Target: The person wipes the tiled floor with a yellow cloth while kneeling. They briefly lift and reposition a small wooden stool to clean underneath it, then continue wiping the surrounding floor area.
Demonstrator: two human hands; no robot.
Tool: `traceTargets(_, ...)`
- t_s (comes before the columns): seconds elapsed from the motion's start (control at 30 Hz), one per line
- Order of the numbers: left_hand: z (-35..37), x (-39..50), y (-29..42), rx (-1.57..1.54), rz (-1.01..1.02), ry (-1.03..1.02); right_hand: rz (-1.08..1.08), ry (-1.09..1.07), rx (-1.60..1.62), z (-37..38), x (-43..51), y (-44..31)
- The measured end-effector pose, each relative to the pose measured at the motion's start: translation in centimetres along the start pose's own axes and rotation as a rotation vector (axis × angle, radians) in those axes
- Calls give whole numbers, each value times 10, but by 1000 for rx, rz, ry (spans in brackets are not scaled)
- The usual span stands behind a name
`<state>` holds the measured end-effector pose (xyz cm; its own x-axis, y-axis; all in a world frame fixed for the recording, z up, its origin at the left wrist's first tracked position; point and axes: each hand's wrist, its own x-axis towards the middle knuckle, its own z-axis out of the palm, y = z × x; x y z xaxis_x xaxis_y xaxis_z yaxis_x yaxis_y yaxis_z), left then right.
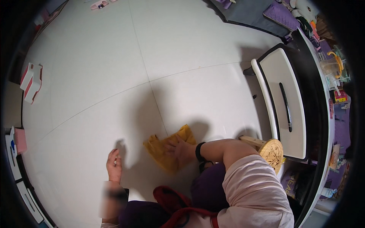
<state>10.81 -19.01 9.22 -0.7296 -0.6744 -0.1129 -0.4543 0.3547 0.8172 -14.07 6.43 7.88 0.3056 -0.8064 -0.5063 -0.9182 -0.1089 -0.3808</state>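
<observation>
A yellow cloth point(162, 155) lies spread and partly crumpled on the white tiled floor point(94, 77). My right hand point(179, 149) presses flat on the cloth's right part with its fingers spread; a black band circles that wrist. To the left, my left hand point(114, 165) hovers by itself with its fingers slightly curled, apart from the cloth, and nothing shows in it. Its forearm is blurred.
Close to my right elbow stands a small round wooden stool point(272, 154). A black-and-white drawer unit point(282, 102) flanks the right side. A white-and-pink step stool point(32, 82) is far left, pink slippers point(99, 4) at the top, a gray sofa point(245, 15) at upper right.
</observation>
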Motion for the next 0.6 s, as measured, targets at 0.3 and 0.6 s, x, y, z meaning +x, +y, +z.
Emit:
traceTargets(0.3, 26, -42, -56, -255, -569, -46, 932, 322, 101, -10, -10, 154)
traceTargets(0.6, 11, -95, -53, -195, -648, -152, 1746, 698, 456, 123, -169, 198)
